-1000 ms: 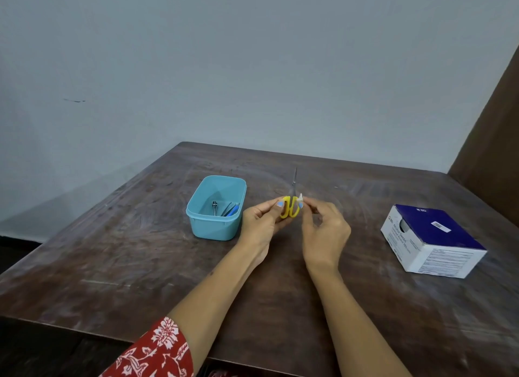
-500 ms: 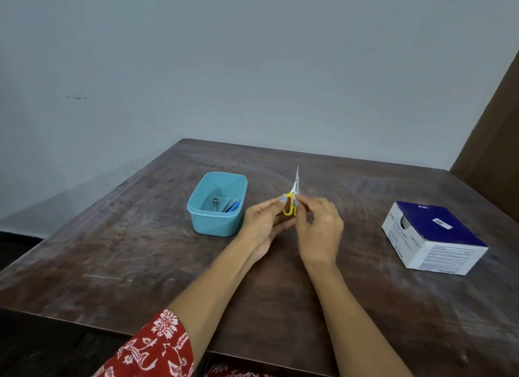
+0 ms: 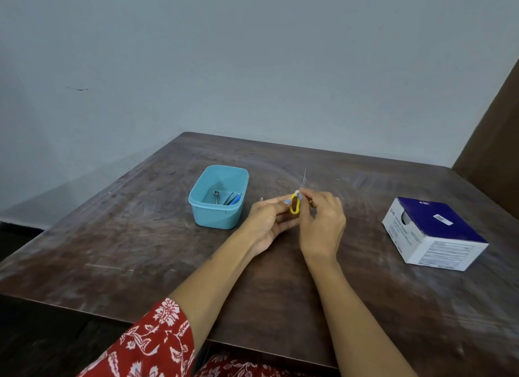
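On the table, near its right edge, white and blue box, lying flat. Left of centre, toward the far edge, teal tub with a few small tools inside. Around the middle, left hand curled, pinching scissors by the yellow handle. Right hand curled too, fingertips pinching the handle's top. Blades together, tip toward the far edge, between tub and box.

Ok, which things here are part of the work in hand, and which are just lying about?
In use: yellow-handled scissors, gripped by the left hand and pinched by the right hand.
Lying about: teal tub with small tools; blue-and-white box.
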Tool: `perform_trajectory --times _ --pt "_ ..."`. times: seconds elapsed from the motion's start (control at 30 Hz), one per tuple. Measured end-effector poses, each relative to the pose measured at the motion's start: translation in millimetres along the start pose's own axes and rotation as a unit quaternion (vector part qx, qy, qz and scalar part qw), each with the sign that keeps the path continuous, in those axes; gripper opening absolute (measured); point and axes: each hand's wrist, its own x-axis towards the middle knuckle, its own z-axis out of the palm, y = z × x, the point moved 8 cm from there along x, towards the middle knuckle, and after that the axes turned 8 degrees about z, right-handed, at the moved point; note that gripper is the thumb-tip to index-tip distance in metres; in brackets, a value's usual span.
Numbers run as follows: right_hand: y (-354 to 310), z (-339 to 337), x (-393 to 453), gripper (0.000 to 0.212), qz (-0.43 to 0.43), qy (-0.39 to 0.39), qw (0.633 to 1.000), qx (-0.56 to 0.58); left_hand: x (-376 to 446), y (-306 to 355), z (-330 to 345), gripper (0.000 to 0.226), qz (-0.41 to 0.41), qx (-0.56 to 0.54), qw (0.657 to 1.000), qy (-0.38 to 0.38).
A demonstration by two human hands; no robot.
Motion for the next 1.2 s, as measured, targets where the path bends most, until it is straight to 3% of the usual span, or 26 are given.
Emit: perform_trajectory --times 0.4,0.67,0.87,1.03,1.2 --pt "-7 17 -7 0.005 -0.026 -0.093 0.995 -0.015 3 2 -7 0.027 0.01 -0.034 0.999 0.04" --pt "-7 -3 1 0.009 -0.042 0.019 0.998 -0.03 -1 -1 -1 0.026 0.001 0.015 1.0 0.018" --pt "-6 11 -3 0.004 -0.022 -0.049 0.998 -0.043 2 7 -10 0.028 0.031 0.004 0.997 0.068" --pt "-4 6 0 0.011 -0.019 -0.023 0.998 -0.057 2 7 -6 0.023 0.05 0.045 0.997 0.049" --pt "-3 12 -1 0.006 -0.005 -0.057 0.997 -0.048 3 8 -8 0.024 0.065 0.061 0.995 0.053"
